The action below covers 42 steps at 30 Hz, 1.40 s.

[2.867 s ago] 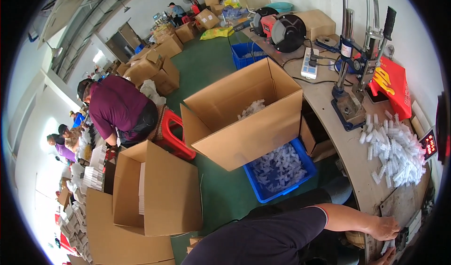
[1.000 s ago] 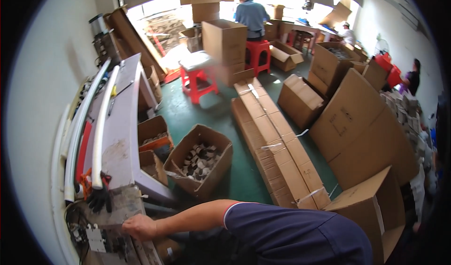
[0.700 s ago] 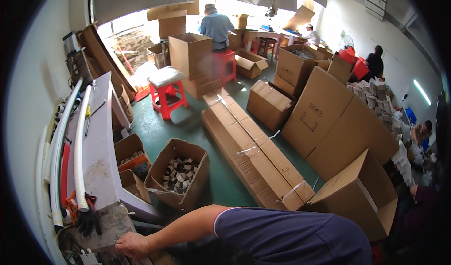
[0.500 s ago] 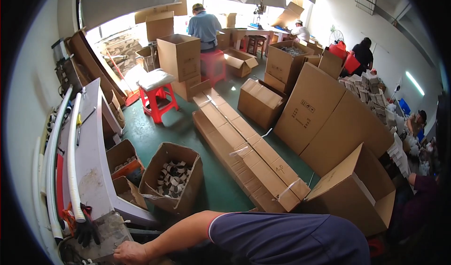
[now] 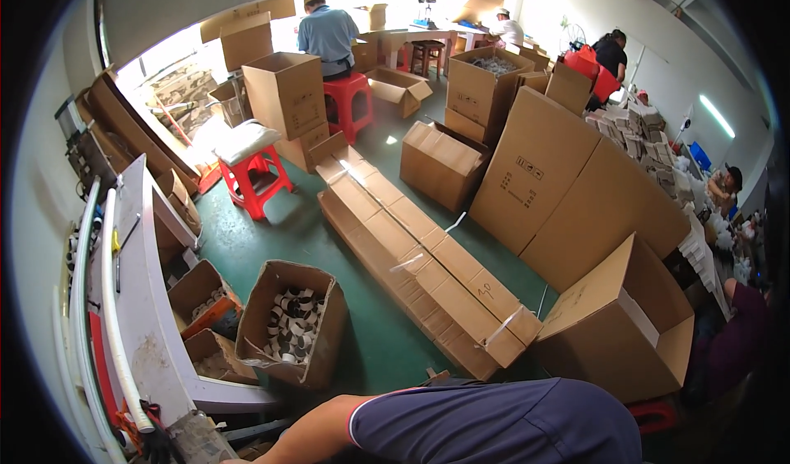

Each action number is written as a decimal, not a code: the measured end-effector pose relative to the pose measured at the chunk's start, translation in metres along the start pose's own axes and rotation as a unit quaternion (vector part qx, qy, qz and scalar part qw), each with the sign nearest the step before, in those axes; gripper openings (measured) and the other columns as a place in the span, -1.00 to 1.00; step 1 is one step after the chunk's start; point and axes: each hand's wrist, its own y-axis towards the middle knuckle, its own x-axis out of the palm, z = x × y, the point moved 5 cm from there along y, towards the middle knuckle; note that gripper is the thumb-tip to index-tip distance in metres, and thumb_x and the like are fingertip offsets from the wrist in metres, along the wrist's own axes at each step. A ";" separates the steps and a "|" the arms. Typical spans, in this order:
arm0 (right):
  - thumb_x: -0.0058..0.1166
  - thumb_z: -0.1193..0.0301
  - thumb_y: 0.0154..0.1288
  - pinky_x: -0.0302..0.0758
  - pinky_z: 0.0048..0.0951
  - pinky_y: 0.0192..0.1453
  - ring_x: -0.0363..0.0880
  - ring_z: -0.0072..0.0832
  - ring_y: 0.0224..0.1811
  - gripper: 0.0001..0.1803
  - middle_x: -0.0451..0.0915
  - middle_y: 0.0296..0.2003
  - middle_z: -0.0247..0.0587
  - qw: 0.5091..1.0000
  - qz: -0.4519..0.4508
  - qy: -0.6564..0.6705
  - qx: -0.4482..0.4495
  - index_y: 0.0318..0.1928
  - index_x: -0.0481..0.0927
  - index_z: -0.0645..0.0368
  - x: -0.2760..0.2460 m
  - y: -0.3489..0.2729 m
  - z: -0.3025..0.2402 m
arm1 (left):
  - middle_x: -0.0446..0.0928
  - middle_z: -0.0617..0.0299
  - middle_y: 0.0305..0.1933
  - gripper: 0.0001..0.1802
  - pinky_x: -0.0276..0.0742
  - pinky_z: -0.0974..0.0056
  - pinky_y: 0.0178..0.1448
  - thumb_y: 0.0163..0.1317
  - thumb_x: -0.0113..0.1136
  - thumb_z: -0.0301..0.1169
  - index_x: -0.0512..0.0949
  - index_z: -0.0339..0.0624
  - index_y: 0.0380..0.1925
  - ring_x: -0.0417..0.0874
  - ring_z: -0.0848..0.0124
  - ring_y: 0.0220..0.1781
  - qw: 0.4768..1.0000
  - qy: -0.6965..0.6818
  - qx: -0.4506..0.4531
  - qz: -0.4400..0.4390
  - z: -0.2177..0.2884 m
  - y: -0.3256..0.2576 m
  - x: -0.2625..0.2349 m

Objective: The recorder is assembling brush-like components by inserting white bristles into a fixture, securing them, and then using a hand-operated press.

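My right arm point(image 5: 317, 433), in a dark blue sleeve, crosses the lower edge toward the left. Only a sliver of my right hand point(image 5: 234, 461) shows at the bottom rim, beside a worn grey metal plate point(image 5: 197, 439); its fingers are cut off. My left hand is out of the picture. A black glove point(image 5: 156, 444) lies near the plate, under the end of a long white tube point(image 5: 115, 316) that rests along a pale, curved-looking tabletop point(image 5: 156, 357). Just beyond my forearm stands an open carton point(image 5: 331, 332) holding many short white and black ring-like pieces point(image 5: 292, 324).
Flattened cartons point(image 5: 428, 262) strapped in a long stack lie on the green floor. Large open cartons point(image 5: 576, 332) stand on the right. A red stool point(image 5: 255, 188) bears a white bundle. Several people work farther off, one in a blue shirt point(image 5: 327, 34) on a red stool.
The view has shifted, moving the far cartons and people left and up. My right hand, earlier visible on the grey metal plate, has slipped almost wholly past the lower edge.
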 end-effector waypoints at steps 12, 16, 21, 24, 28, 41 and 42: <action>0.08 0.33 0.38 0.59 -0.03 -0.24 0.65 -0.05 -0.32 -0.89 0.63 -0.38 -0.14 0.999 0.045 -0.024 -0.015 -0.29 0.61 0.02 -0.001 -0.001 0.002 | 0.20 0.36 -0.56 -0.57 0.01 0.37 -0.57 0.53 0.10 0.00 0.33 -0.06 -0.37 0.18 0.53 -0.62 0.995 -0.073 -0.002 -0.073 -0.010 0.001 -0.012; 0.08 0.32 0.37 0.60 -0.03 -0.23 0.65 -0.04 -0.31 -0.89 0.63 -0.37 -0.15 0.999 0.015 -0.033 0.004 -0.27 0.61 0.02 0.001 0.002 -0.004 | 0.16 0.39 -0.58 -0.43 0.04 0.35 -0.54 0.50 0.07 0.17 0.30 -0.06 -0.45 0.16 0.51 -0.62 0.797 -0.510 0.015 -0.324 -0.132 0.092 -0.086; 0.07 0.28 0.38 0.61 -0.03 -0.19 0.67 -0.04 -0.26 -0.86 0.66 -0.33 -0.14 0.999 0.037 -0.034 0.011 -0.23 0.61 0.04 0.009 -0.008 0.002 | 0.19 0.35 -0.57 -0.39 0.20 0.29 -0.47 0.51 -0.02 0.23 0.34 -0.13 -0.37 0.18 0.46 -0.59 0.997 -0.076 -0.015 -0.011 0.003 -0.021 -0.022; 0.07 0.27 0.39 0.62 -0.04 -0.13 0.68 -0.05 -0.19 -0.84 0.67 -0.28 -0.13 0.999 0.001 -0.046 0.027 -0.19 0.62 0.04 0.008 0.003 -0.003 | 0.22 0.32 -0.55 -0.36 0.26 0.27 -0.47 0.50 0.01 0.23 0.40 -0.23 -0.26 0.22 0.45 -0.56 0.817 -0.471 -0.043 -0.329 -0.190 0.120 -0.135; 0.06 0.26 0.41 0.62 -0.05 -0.09 0.68 -0.06 -0.14 -0.83 0.67 -0.26 -0.12 0.999 -0.005 -0.035 0.031 -0.18 0.63 0.03 0.002 0.004 -0.004 | 0.28 0.30 -0.49 -0.23 0.31 0.29 -0.43 0.44 0.12 0.25 0.45 -0.40 0.05 0.29 0.40 -0.50 0.872 -0.393 0.052 -0.286 -0.295 0.185 -0.203; 0.10 0.33 0.23 0.59 -0.02 -0.13 0.63 -0.02 -0.20 -0.87 0.59 -0.29 -0.07 0.996 -0.050 -0.038 0.062 -0.25 0.54 0.07 0.025 -0.003 0.039 | 0.67 -0.02 -0.13 -0.62 0.65 0.28 -0.09 0.50 0.19 -0.15 0.65 -0.23 0.06 0.69 0.23 -0.15 0.934 0.261 0.225 -0.092 -0.139 0.058 -0.115; 0.08 0.30 0.28 0.62 -0.04 -0.09 0.67 -0.08 -0.14 -0.83 0.62 -0.22 -0.11 0.990 -0.097 -0.074 0.072 -0.17 0.58 0.05 0.023 -0.008 0.043 | 0.70 -0.04 -0.11 -0.65 0.67 0.28 -0.06 0.51 0.20 -0.18 0.67 -0.22 0.06 0.72 0.22 -0.12 0.915 0.344 0.209 -0.016 -0.107 0.026 -0.157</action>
